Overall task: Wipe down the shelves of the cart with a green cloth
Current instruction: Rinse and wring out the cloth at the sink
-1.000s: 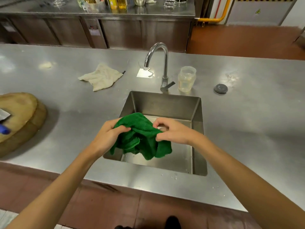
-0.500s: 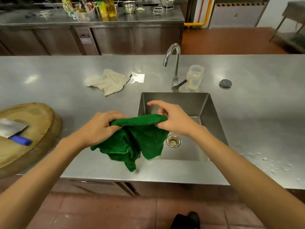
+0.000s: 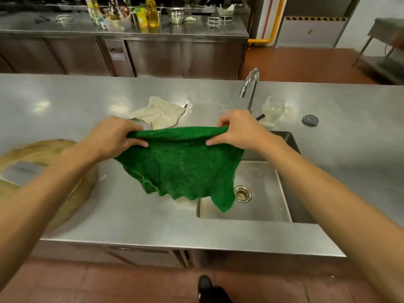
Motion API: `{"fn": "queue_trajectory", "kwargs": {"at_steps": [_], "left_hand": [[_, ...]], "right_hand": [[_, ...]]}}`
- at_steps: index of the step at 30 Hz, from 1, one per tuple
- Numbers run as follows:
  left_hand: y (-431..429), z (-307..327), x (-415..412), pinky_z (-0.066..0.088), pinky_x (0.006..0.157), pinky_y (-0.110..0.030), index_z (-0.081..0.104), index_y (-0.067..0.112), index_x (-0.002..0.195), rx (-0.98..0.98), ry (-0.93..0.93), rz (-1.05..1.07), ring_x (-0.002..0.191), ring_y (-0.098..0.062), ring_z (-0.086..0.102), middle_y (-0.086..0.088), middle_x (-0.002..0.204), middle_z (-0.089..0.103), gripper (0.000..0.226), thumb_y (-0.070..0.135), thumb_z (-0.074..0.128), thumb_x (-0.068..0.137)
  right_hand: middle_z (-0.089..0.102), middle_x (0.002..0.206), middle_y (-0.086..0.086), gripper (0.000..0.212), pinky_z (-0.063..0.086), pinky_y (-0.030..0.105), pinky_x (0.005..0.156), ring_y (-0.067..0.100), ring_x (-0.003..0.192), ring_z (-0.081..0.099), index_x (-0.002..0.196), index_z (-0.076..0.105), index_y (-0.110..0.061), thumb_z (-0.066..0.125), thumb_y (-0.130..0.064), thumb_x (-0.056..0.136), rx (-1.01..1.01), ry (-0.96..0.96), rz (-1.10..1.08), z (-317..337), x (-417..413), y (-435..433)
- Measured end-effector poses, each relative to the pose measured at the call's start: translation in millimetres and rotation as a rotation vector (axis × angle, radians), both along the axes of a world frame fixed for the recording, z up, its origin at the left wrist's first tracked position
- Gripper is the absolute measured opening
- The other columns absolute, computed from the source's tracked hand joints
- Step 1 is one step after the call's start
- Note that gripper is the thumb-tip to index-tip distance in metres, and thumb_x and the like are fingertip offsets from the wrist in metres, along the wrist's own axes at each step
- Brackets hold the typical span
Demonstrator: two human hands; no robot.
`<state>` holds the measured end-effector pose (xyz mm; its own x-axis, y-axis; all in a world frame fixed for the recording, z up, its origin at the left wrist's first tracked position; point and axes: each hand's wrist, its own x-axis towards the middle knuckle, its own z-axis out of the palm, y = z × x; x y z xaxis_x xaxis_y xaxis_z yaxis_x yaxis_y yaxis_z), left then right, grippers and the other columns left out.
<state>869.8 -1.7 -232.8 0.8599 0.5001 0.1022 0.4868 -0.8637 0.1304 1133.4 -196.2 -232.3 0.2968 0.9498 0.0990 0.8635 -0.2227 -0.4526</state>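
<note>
Left grip [image 3: 113, 136] and right grip [image 3: 238, 130] pinch green cloth [image 3: 181, 162] above sink [image 3: 262, 184], beige rag [image 3: 159, 112] behind.

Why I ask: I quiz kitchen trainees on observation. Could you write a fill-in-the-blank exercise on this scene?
1. The left hand and the right hand hold up a cloth whose colour is ____.
2. The round drain sits in the bottom of the ____.
3. On the counter, the beige rag lies to the ____ of the faucet.

Missing words: green; sink; left.
</note>
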Motion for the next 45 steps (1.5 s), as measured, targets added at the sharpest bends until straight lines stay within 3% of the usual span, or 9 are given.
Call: {"fn": "queue_trajectory", "kwargs": {"at_steps": [3,7,13,20,25,31,37,42,45], "left_hand": [[23,7,0,0.043,0.066,-0.034,0.074,0.022,0.104,0.033,-0.045,0.026,0.076,-0.018,0.051,-0.006,0.092,0.072,0.019,0.032,0.064,0.092],[43,23,-3,0.043,0.064,-0.035,0.07,0.023,0.104,0.114,-0.065,0.057,0.073,-0.021,0.051,-0.001,0.083,0.066,0.018,0.033,0.057,0.096],[38,11,-33,0.053,0.063,-0.042,0.072,0.02,0.101,0.18,-0.065,-0.073,0.076,-0.025,0.06,-0.001,0.088,0.066,0.022,0.034,0.069,0.085],[-20,-152,-99,0.052,0.049,-0.032,0.069,0.026,0.099,0.004,0.116,0.015,0.067,-0.027,0.066,0.002,0.09,0.06,0.039,0.024,0.088,0.065],[-89,-261,-148,0.051,0.048,-0.028,0.061,0.029,0.099,-0.153,0.232,0.052,0.073,-0.025,0.068,0.001,0.092,0.061,0.047,0.016,0.08,0.058],[-132,-309,-174,0.052,0.095,-0.045,0.075,0.018,0.1,-0.392,0.27,0.343,0.111,-0.042,0.057,-0.023,0.128,0.054,0.037,0.02,0.082,0.064],[-139,-311,-175,0.047,0.101,-0.039,0.058,0.015,0.13,-0.464,0.27,0.444,0.128,-0.03,0.048,-0.01,0.143,0.042,0.043,0.019,0.062,0.088],[-132,-302,-150,0.052,0.088,-0.036,0.064,0.023,0.121,-0.497,0.117,0.462,0.109,-0.027,0.059,-0.006,0.121,0.054,0.036,0.016,0.061,0.086],[-124,-295,-138,0.054,0.083,-0.037,0.066,0.02,0.117,-0.488,0.006,0.56,0.092,-0.026,0.064,-0.005,0.111,0.056,0.03,0.016,0.062,0.087]], "right_hand": [[0.068,0.103,-0.002,0.048,0.047,0.035,0.079,0.019,0.1,0.059,0.098,0.067,-0.022,0.076,-0.059,0.07,0.08,-0.068,-0.002,8,2,26],[0.067,0.091,-0.001,0.044,0.038,0.032,0.062,0.021,0.085,0.059,0.099,0.059,-0.023,0.072,-0.058,0.076,0.209,-0.172,-0.047,18,-1,49],[0.059,0.08,-0.007,0.034,0.042,0.035,0.061,0.017,0.075,0.055,0.089,0.05,-0.024,0.07,-0.051,0.081,0.155,-0.156,0.057,-11,-23,41],[0.058,0.1,-0.002,0.024,0.04,0.034,0.071,0.022,0.097,0.054,0.088,0.044,-0.026,0.067,-0.028,0.079,-0.222,-0.09,0.16,-160,-84,-6],[0.058,0.107,0.005,0.019,0.037,0.032,0.074,0.026,0.102,0.054,0.099,0.056,-0.018,0.063,-0.018,0.081,-0.508,-0.068,0.282,-247,-134,-55],[0.055,0.112,0.004,0.023,0.044,0.034,0.083,0.024,0.106,0.054,0.107,0.057,-0.017,0.063,-0.022,0.086,-0.562,0.063,0.158,-275,-150,-80],[0.056,0.113,0.002,0.024,0.046,0.034,0.086,0.023,0.108,0.053,0.109,0.059,-0.021,0.062,-0.025,0.085,-0.558,0.08,0.153,-287,-153,-84],[0.061,0.102,-0.002,0.037,0.049,0.033,0.083,0.017,0.096,0.057,0.108,0.065,-0.024,0.061,-0.05,0.083,-0.489,0.138,0.17,-287,-151,-78],[0.063,0.097,-0.007,0.029,0.051,0.027,0.081,0.008,0.09,0.059,0.104,0.067,-0.023,0.059,-0.046,0.089,-0.397,0.376,0.05,-279,-148,-64]]}}
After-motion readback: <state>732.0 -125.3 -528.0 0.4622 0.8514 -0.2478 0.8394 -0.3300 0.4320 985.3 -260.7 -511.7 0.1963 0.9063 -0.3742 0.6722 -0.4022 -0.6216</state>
